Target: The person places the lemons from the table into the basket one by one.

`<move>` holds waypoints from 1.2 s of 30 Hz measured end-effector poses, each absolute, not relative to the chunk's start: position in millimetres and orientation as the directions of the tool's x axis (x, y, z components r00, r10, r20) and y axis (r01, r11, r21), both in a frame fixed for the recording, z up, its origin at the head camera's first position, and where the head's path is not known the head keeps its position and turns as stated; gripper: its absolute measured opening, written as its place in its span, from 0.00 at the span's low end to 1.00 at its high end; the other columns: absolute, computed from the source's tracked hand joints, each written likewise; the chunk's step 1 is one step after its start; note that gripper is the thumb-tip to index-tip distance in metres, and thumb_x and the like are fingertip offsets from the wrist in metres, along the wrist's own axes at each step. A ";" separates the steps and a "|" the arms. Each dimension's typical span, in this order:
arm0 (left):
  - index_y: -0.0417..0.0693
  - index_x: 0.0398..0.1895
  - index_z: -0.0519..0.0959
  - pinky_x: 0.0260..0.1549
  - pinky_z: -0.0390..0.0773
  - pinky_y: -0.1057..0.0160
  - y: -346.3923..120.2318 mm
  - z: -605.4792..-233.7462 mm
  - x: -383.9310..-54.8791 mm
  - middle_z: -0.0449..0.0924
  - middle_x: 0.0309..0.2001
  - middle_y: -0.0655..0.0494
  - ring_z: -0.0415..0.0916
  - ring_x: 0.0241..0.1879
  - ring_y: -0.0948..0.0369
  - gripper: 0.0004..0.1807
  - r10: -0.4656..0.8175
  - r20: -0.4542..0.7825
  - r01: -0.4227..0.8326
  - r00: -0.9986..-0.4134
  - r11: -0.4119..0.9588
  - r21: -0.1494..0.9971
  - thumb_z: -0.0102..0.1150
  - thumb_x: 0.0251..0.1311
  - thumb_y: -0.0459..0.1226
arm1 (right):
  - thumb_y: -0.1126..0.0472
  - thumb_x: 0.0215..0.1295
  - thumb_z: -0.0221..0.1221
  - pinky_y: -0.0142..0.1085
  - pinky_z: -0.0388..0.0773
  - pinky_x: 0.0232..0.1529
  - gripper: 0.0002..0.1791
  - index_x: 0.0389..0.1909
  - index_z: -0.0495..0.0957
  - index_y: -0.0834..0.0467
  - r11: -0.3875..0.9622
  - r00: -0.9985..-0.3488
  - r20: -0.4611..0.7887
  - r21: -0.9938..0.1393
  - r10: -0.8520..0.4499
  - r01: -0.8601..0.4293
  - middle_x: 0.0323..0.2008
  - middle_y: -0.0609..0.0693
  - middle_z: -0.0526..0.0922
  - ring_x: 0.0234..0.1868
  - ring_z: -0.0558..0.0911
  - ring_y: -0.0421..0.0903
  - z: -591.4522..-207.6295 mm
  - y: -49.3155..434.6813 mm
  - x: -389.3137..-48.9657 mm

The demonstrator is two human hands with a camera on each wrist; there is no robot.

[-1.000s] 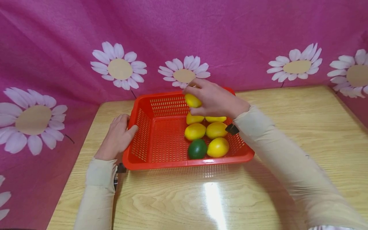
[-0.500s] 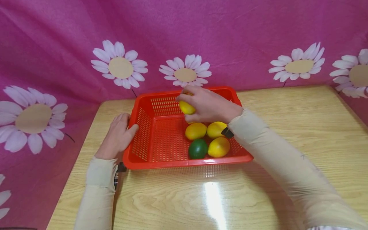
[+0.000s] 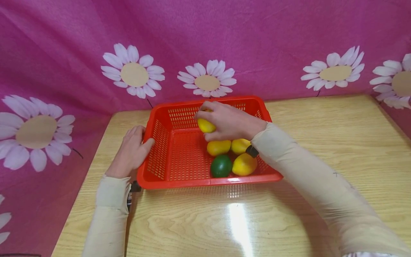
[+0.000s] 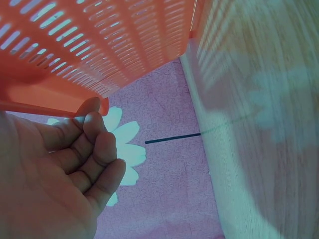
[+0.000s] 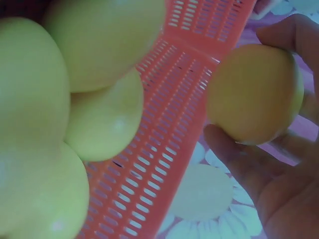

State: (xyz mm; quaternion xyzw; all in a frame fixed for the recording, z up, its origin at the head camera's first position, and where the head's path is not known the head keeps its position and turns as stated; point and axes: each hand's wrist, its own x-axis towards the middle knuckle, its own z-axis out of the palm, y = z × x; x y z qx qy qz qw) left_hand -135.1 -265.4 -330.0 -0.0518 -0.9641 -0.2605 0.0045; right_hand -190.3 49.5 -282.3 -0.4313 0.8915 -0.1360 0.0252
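A red slotted plastic basket (image 3: 179,184) stands on the table. My left hand (image 3: 130,153) grips its left rim, thumb over the edge and fingers outside; in the left wrist view those fingers (image 4: 104,149) curl just under the rim. My right hand (image 3: 232,121) is over the far middle of the basket, holding a yellow lemon (image 3: 206,126) between thumb and fingers. The right wrist view shows the held lemon (image 5: 256,94) apart from the others. Below lie several lemons (image 3: 244,164) and one dark green fruit (image 3: 221,166) in the basket's right half; the right hand hides some.
The basket's left half shows bare slotted floor (image 3: 186,157). Under everything is a light wood table (image 3: 179,225) with a glare streak near the front. A magenta cloth (image 3: 257,43) printed with white daisies hangs behind the table and along its left side.
My right hand has carried the lemon down and slightly left, from near the far rim to lower over the basket. The left hand has kept its place on the rim.
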 end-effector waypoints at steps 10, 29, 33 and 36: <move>0.34 0.52 0.73 0.54 0.67 0.45 -265.5 -330.1 -136.1 0.75 0.49 0.39 0.66 0.52 0.45 0.20 0.109 0.037 0.113 -0.993 0.858 0.501 0.44 0.70 0.43 | 0.50 0.62 0.63 0.44 0.79 0.61 0.30 0.66 0.76 0.48 0.584 -0.609 -0.003 -0.288 -0.793 -0.759 0.63 0.51 0.74 0.59 0.75 0.49 -288.7 44.9 -188.6; 0.34 0.51 0.73 0.53 0.67 0.46 -266.4 -330.4 -135.8 0.75 0.48 0.39 0.66 0.51 0.46 0.19 0.112 0.040 0.117 -0.993 0.855 0.506 0.45 0.70 0.42 | 0.48 0.62 0.67 0.40 0.81 0.58 0.34 0.70 0.74 0.47 0.548 -0.540 -0.111 -0.277 -0.834 -0.789 0.62 0.49 0.74 0.53 0.77 0.46 -301.7 34.8 -182.6; 0.34 0.51 0.73 0.53 0.67 0.45 -266.6 -330.5 -136.2 0.75 0.48 0.40 0.66 0.51 0.46 0.20 0.113 0.035 0.115 -0.993 0.853 0.509 0.45 0.70 0.43 | 0.48 0.61 0.68 0.41 0.81 0.60 0.34 0.69 0.74 0.47 0.533 -0.521 -0.118 -0.265 -0.845 -0.804 0.63 0.49 0.75 0.55 0.77 0.46 -303.7 33.2 -182.0; 0.34 0.51 0.73 0.53 0.67 0.46 -266.5 -331.1 -136.7 0.76 0.48 0.39 0.67 0.51 0.46 0.20 0.114 0.039 0.118 -0.993 0.853 0.509 0.45 0.70 0.43 | 0.48 0.61 0.68 0.41 0.81 0.61 0.34 0.69 0.75 0.48 0.537 -0.522 -0.132 -0.264 -0.843 -0.801 0.64 0.50 0.75 0.55 0.78 0.47 -303.9 32.5 -181.3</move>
